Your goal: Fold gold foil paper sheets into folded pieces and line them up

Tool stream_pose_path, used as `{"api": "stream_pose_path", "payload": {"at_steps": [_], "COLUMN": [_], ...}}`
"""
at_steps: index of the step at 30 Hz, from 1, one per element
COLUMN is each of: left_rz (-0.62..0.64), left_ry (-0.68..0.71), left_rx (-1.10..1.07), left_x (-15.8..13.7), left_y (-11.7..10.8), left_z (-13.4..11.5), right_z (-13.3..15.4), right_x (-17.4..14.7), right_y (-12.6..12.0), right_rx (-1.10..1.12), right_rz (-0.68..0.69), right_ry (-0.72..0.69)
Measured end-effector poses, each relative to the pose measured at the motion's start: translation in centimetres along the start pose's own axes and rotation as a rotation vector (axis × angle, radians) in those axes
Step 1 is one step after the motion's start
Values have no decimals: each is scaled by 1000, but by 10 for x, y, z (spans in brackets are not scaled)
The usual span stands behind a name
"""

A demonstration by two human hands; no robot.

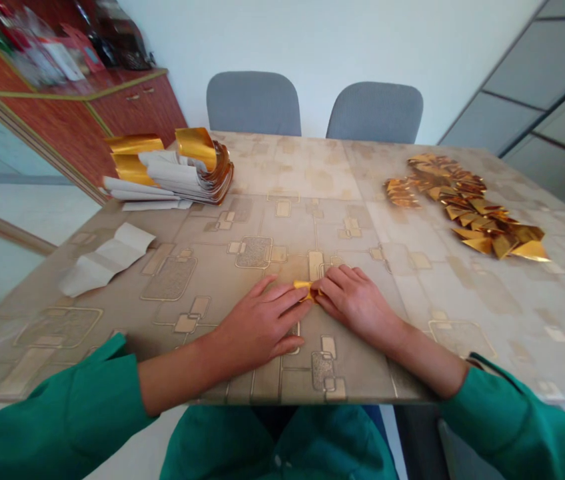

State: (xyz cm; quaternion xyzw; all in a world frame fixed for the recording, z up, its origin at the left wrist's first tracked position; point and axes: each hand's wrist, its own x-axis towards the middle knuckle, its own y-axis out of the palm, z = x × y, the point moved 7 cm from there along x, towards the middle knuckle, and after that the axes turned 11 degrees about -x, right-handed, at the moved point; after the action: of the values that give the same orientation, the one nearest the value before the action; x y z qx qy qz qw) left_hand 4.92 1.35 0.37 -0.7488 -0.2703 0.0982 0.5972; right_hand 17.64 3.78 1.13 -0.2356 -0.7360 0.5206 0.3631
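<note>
Near the front middle of the table, both my hands meet over a small piece of folded gold foil paper [302, 285]. My left hand [267, 317] lies over its left side, fingertips pressing it against the tabletop. From the other side, the bent fingers of my right hand [355, 300] pinch its right end. Much of the gold paper is hidden under my fingers, so its full shape cannot be made out.
A stack of gold and white paper sheets [182, 177] sits at the back left, with a creased pale sheet [107, 260] before it. Several folded gold paper pieces [467, 207] lie piled at the right. Two grey chairs [254, 103] stand behind the patterned table [302, 167].
</note>
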Motion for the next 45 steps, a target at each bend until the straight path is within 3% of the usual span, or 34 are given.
{"api": "stream_pose_path", "payload": {"at_steps": [12,19,26,34,45], "left_rz": [-111,-156,-64,-144,-160], "left_ry": [21,-21,-102,-129,-144], "left_rx": [-51,-22,-85,-213,-326], "left_x": [-14,16,32,26,24], "left_y": [-18,-29,-13,-15,-14], "left_z": [15,15,20,23,22], "right_z": [-23,-32,-30,-31,-26], "right_x": [-18,-17,-16,-16,-13], "right_y": [8,10,5,4,-11], "right_rx": [86,365,416,467,421], "right_rz": [57,98,51,70,-55], "right_ry": [102,139,162,201,160]}}
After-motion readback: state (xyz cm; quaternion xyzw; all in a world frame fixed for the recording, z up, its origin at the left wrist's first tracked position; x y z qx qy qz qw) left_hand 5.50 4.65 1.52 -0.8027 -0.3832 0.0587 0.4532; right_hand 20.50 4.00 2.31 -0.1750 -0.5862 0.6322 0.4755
